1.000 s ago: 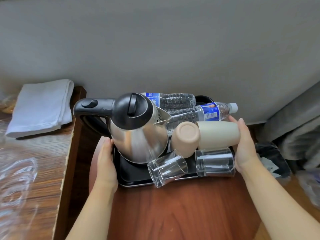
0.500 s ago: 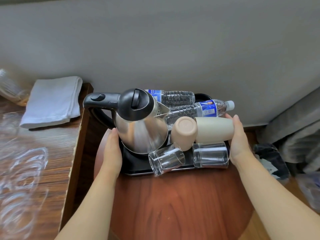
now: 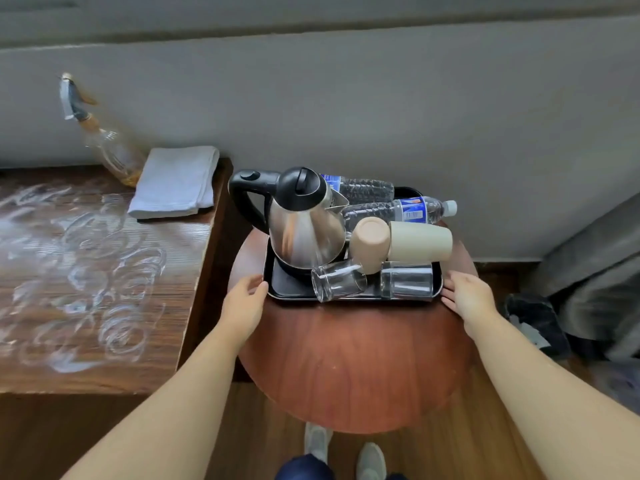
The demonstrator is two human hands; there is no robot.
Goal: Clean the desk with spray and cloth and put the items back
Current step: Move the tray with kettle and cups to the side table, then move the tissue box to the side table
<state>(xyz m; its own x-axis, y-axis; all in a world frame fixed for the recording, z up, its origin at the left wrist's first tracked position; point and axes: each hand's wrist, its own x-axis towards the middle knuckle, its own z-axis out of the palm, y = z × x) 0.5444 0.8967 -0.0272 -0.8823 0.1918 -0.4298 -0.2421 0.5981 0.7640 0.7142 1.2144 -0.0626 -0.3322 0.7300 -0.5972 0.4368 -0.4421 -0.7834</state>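
Note:
A black tray (image 3: pixel 287 289) rests on a round reddish-brown side table (image 3: pixel 353 358). It carries a steel kettle (image 3: pixel 304 233), two water bottles (image 3: pixel 398 211) lying down, two beige cups (image 3: pixel 420 240) on their sides and two clear glasses (image 3: pixel 407 280). My left hand (image 3: pixel 246 299) is at the tray's front left corner, fingers loose and apart. By the front right corner my right hand (image 3: pixel 467 296) is also open. Left of this is the wooden desk (image 3: pixel 86 271), streaked with wet smears. A folded white cloth (image 3: pixel 175 183) and a spray bottle (image 3: pixel 104 140) sit at its back.
A grey wall runs close behind the desk and side table. Grey curtain fabric (image 3: pixel 595 271) hangs at the right, with a dark bag (image 3: pixel 533 320) on the floor beneath it. My feet (image 3: pixel 346 452) stand on the wood floor in front of the round table.
Both hands have slid back from the tray's sides to its front corners and loosened. The view has pulled back and up, and the spray bottle now shows.

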